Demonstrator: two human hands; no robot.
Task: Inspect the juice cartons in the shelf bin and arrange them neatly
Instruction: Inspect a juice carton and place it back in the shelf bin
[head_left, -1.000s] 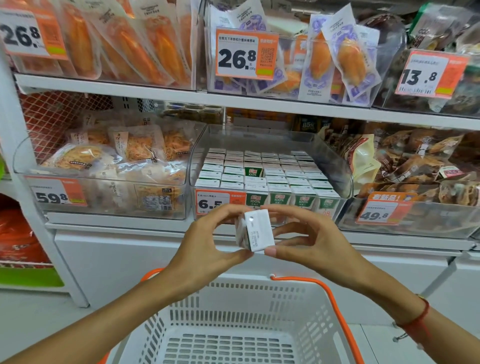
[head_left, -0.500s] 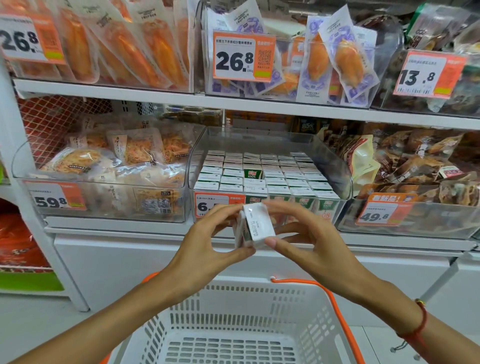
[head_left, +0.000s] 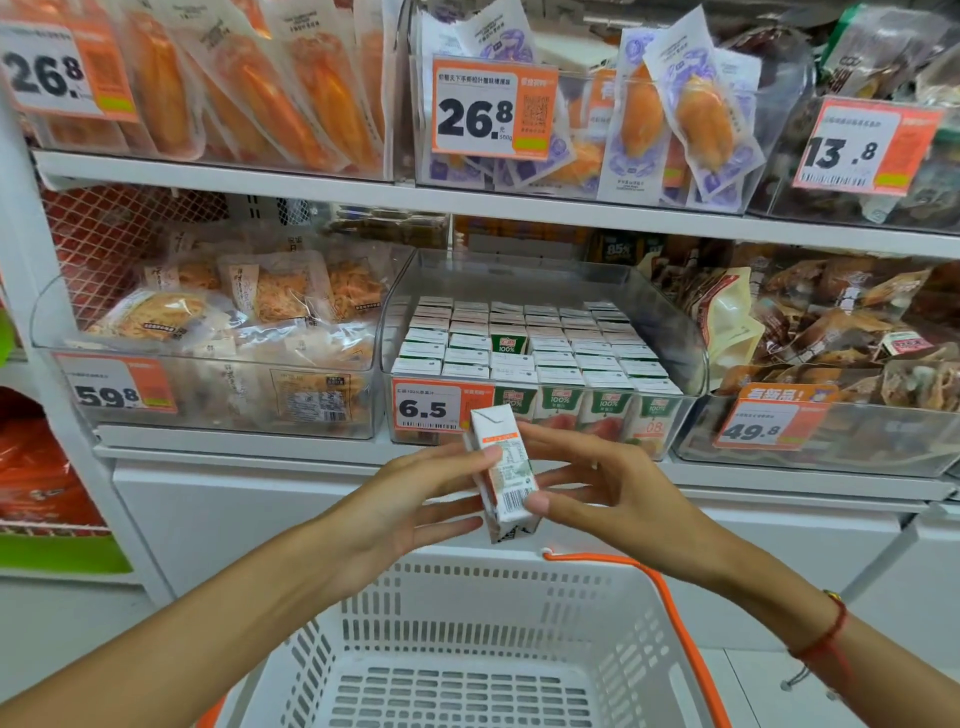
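Head view shows me the juice carton (head_left: 503, 470) now turned upright with its barcode side facing me, where a second ago it lay sideways, pinched between my left hand (head_left: 410, 512) and right hand (head_left: 613, 491), in front of the shelf bin (head_left: 685, 332).

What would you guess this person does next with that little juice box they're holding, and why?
Probably lift the juice carton back to the clear bin and stand it in the gap in the third column. Both the left hand and right hand hold it in front of the bin with its barcode side towards the camera, as if checking it. The other cartons stand in tidy rows with that one slot sunk.
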